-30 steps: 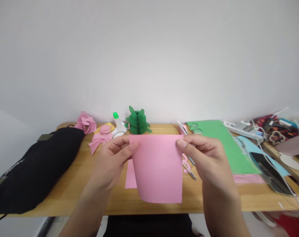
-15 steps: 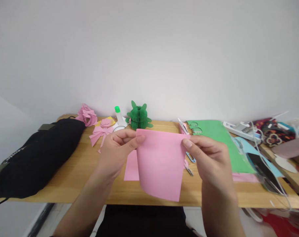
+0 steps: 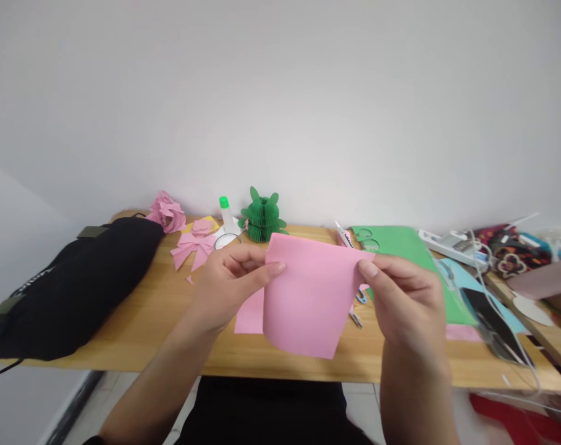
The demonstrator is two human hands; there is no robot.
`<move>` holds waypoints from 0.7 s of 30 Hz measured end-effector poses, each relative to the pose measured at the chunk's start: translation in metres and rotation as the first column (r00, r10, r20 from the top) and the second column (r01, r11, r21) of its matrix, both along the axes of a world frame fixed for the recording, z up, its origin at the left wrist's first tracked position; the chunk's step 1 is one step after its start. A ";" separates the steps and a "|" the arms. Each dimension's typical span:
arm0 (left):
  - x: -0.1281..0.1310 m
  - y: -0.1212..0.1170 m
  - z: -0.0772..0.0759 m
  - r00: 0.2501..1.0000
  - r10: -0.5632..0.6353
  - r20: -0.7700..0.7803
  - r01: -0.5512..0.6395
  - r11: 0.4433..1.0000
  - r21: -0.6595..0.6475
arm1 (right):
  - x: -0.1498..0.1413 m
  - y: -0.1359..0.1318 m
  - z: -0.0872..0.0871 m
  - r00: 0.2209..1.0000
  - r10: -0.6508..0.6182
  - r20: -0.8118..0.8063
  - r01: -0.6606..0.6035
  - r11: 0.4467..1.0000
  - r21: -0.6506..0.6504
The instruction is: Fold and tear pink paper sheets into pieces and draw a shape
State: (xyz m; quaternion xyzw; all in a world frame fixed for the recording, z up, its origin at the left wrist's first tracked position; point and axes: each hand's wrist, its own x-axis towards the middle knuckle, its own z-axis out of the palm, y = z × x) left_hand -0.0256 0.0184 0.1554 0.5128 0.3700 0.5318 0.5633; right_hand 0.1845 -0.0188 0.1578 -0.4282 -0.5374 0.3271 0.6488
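Observation:
A sheet of pink paper (image 3: 311,296) hangs between my hands above the table, its lower edge curling. My left hand (image 3: 236,281) pinches the upper left corner between thumb and fingers. At the upper right corner, my right hand (image 3: 401,293) grips the paper the same way. Behind the held sheet, another pink paper (image 3: 249,314) lies flat on the wooden table and is partly covered from view. Small scissors or a similar metal-tipped tool (image 3: 355,317) and a blue-handled tool (image 3: 361,296) show partly beside my right hand.
A green folded-paper figure (image 3: 262,219), a glue stick (image 3: 226,213) and pink paper bows (image 3: 194,244) stand or lie at the back. At left is a black bag (image 3: 76,290). Green sheets (image 3: 401,247), a power strip (image 3: 451,247) and a dark phone-like slab (image 3: 491,321) are at right.
Both hands have shifted slightly right with the pink paper. Its bottom edge has risen a little and the sheet is tilted more. The camera view has moved slightly.

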 end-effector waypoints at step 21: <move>-0.010 0.022 -0.019 0.868 -0.241 -0.435 0.251 0.967 -0.037 | 0.008 -0.047 -0.054 0.986 0.134 0.098 -0.103 0.957 -0.273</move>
